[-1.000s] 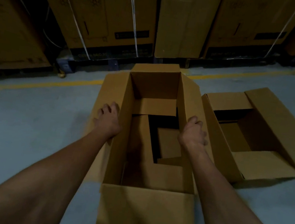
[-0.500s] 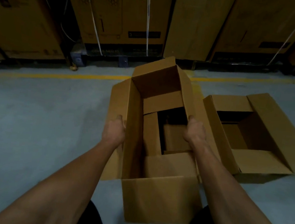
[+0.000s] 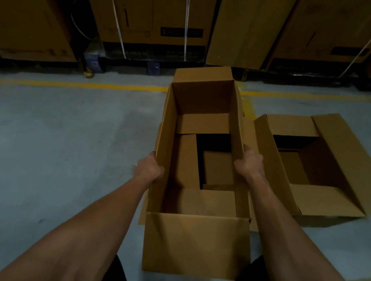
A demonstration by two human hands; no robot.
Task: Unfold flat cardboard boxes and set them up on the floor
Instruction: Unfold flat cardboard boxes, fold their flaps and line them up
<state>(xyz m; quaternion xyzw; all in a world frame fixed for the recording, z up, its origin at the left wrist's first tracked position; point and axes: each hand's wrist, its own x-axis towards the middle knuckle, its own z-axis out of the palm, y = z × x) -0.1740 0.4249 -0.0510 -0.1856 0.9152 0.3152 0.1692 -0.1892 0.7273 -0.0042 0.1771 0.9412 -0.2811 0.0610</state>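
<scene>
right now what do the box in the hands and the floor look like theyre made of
The held box: plain brown cardboard, matte and unprinted, with folded flaps and crisp creases; probably corrugated, though no cut edge shows clearly. The floor: likely smooth concrete, grey and seamless with a dull sheen, possibly sealed or painted, and carrying a worn yellow painted line.

box [image 3: 193, 245]: matt brown cardboard, smooth
floor [image 3: 52, 148]: grey concrete, dull, scuffed
straps [image 3: 186, 25]: white plastic, slightly shiny

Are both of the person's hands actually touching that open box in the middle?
Touching. The head view shows the left hand gripping the open box's left wall and the right hand gripping its right wall.
</scene>
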